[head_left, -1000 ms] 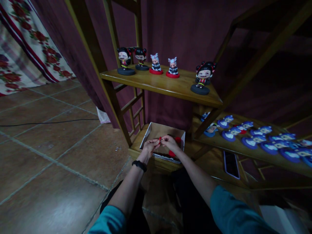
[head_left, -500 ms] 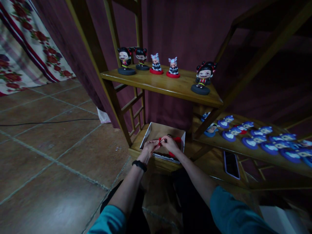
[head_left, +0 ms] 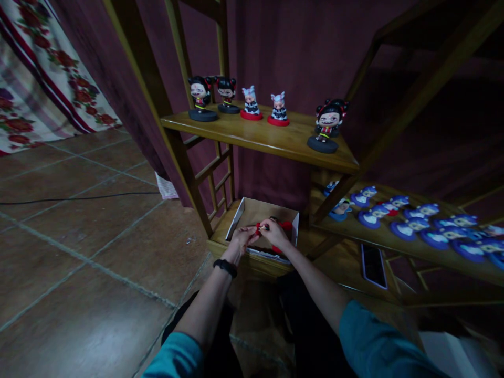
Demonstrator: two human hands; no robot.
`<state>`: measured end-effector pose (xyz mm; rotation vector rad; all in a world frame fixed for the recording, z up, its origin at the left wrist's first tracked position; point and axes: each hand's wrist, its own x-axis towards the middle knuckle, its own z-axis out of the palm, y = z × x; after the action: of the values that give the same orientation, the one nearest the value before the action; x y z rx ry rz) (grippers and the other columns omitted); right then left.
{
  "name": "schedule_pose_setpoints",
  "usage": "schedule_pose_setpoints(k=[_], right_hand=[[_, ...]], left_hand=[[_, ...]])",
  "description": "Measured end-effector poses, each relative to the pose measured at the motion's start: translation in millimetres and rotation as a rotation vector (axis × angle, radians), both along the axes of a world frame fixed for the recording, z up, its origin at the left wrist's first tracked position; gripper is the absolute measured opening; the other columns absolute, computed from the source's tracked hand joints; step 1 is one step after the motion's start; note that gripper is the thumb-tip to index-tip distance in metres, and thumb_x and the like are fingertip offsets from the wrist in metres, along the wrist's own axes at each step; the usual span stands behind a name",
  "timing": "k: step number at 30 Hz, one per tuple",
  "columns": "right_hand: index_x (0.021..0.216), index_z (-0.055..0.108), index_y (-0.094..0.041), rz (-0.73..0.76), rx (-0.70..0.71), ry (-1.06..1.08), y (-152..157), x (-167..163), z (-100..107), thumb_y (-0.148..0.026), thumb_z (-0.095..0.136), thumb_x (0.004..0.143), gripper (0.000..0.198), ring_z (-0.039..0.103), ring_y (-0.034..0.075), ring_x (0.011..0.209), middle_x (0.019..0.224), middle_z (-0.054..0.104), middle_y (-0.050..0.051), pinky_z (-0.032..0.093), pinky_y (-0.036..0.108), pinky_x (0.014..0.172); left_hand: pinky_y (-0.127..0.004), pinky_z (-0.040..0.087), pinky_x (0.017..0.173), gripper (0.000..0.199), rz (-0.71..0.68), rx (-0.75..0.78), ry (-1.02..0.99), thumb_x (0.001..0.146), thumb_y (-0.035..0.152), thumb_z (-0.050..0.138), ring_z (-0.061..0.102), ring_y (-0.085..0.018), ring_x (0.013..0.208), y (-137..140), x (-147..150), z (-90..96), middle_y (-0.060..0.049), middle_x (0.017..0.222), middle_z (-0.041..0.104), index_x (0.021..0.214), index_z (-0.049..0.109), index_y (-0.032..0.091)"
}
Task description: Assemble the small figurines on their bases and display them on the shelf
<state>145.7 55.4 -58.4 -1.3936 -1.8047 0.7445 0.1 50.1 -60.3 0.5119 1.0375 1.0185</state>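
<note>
Over a shallow cardboard box (head_left: 293, 214) on the bottom shelf, both my hands meet around a small red and dark figurine (head_left: 259, 228). My left hand (head_left: 243, 237), with a black band on its wrist, grips the red part from the left. From the right, my right hand (head_left: 274, 232) pinches the dark upper part, its fingers closed and partly hiding it. More red pieces (head_left: 286, 226) lie in the box behind and beside my right hand; their shape is hard to make out.
The wooden shelf (head_left: 236, 131) above my hands carries dark-haired figurines (head_left: 326, 126) and two small ones on red bases (head_left: 279, 110). On the lower right shelf stand several blue figurines (head_left: 409, 227). A phone (head_left: 374, 266) lies below them. A black cable (head_left: 79, 199) crosses the tiled floor.
Hardly anything differs. Both hands stay at the box with the figurine between them, and the view has shifted very slightly.
</note>
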Motion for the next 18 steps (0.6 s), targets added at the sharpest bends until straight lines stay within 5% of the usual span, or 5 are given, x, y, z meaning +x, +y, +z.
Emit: schedule_pose_setpoints(k=[18], right_hand=[[0.098,0.057,-0.023,0.01,-0.048,0.142,9.1,-4.2,-21.8,-0.019,0.056,0.072,0.026,0.059,0.016,0.085,0.091,0.063,0.001,0.047,0.033,0.08]], left_hand=[[-0.025,0.057,0.061,0.01,0.045,-0.114,-0.043,0.077,0.003,0.057,0.062,-0.011,0.056,2.5,7.2,-2.6,-0.004,0.061,0.062,0.071,0.054,0.01]])
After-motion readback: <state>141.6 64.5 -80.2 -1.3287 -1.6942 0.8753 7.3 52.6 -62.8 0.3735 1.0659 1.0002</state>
